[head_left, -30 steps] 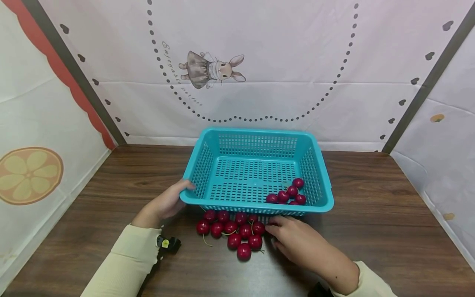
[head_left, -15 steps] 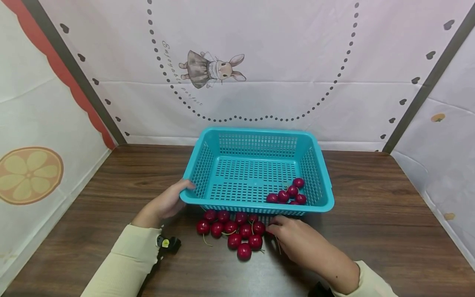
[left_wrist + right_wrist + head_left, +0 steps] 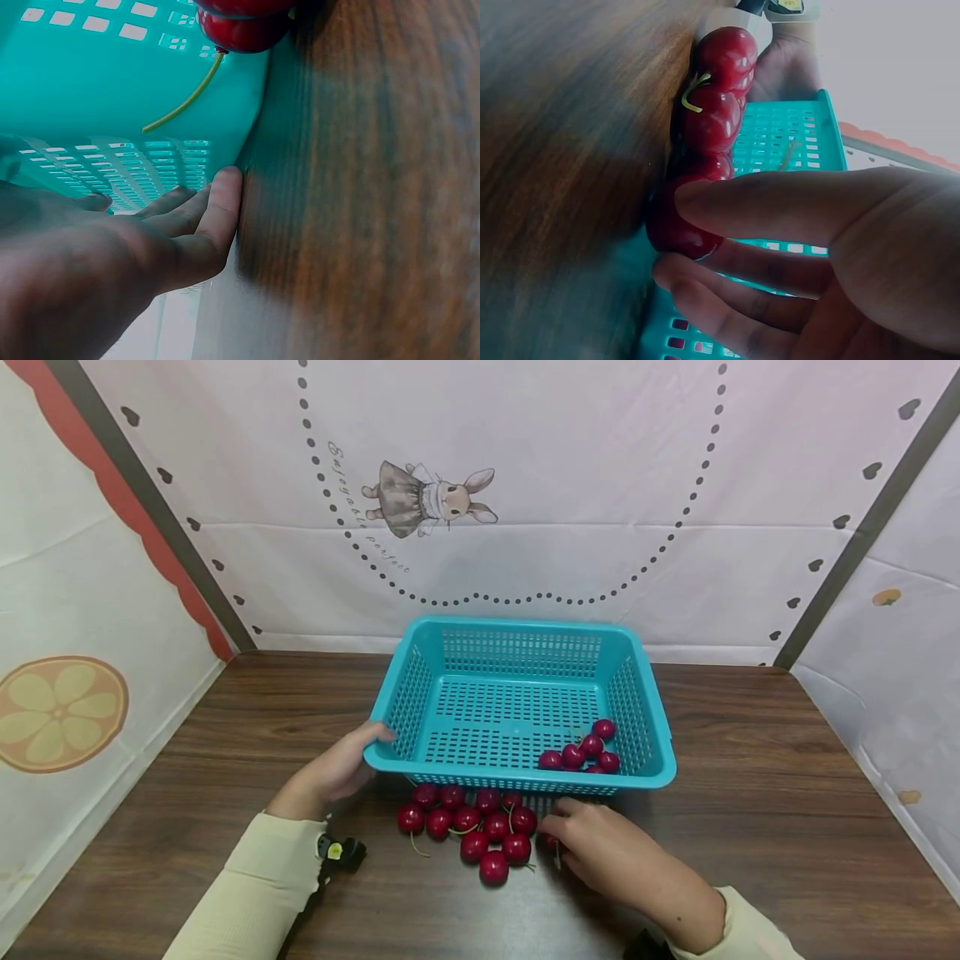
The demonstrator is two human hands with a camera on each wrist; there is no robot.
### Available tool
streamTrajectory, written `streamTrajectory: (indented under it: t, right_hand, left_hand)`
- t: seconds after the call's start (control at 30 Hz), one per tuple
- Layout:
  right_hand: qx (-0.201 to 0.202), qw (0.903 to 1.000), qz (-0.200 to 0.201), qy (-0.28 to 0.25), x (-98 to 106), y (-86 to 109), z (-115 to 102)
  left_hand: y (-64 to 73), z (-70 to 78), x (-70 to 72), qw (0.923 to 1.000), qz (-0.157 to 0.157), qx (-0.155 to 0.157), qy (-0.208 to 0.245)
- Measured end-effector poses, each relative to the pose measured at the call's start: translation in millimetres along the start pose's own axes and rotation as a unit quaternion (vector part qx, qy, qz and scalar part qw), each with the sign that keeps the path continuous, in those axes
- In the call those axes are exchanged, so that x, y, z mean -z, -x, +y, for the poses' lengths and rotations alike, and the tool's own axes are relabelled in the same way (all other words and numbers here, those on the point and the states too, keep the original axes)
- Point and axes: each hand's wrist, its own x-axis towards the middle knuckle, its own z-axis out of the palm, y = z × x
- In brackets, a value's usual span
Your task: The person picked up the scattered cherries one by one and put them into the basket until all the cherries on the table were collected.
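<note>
A turquoise plastic basket (image 3: 652, 710) sits on the table, with several red cherries (image 3: 572, 757) in its front right corner. My left hand (image 3: 341, 768) grips the basket's front left corner, thumb over the rim and fingers along the outer side wall. Just outside the front wall lies a cluster of stemmed cherries (image 3: 467, 819). At the right end of that cluster, my right hand (image 3: 611, 852) pinches one cherry (image 3: 676, 225) between thumb and fingers, low by the tabletop. A thin stem hangs below it in the head view. The palm of the right hand is hidden there.
The dark wood table (image 3: 750, 793) is bordered at the back and sides by white printed cloth (image 3: 570, 485). One cherry (image 3: 240, 30) with a green stem lies close to the left hand's fingers. A black strap device (image 3: 341, 853) is on the left wrist.
The right hand's fingers have turned slightly, and the cherry between them and its stem have come into view, the stem shifting. The left hand and basket have stayed put.
</note>
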Motion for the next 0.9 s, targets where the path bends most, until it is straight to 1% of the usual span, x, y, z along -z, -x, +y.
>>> streamTrajectory:
  t: [0.2, 0.47, 0.73, 0.9]
  right_hand:
    - [-0.001, 1.0000, -0.006, -0.004, -1.6, -1.2, 1.4]
    - [0.003, 0.9999, -0.002, 0.011, -0.4, -1.0, -0.3]
    - [0.028, 0.9992, 0.025, 0.011, 4.5, 2.6, -3.5]
    - [0.039, 0.9986, 0.036, 0.007, 6.5, 3.0, -4.9]
  left_hand:
    - [0.1, 0.8, -0.5, 1.0000, 0.002, 0.003, 0.002]
    - [-0.1, 1.5, -0.7, 1.0000, -0.001, 0.002, 0.007]
    - [-0.6, 0.2, -0.7, 1.0000, 0.006, -0.001, 0.004]
    - [-0.7, -0.1, -0.8, 1.0000, 0.008, 0.001, 0.001]
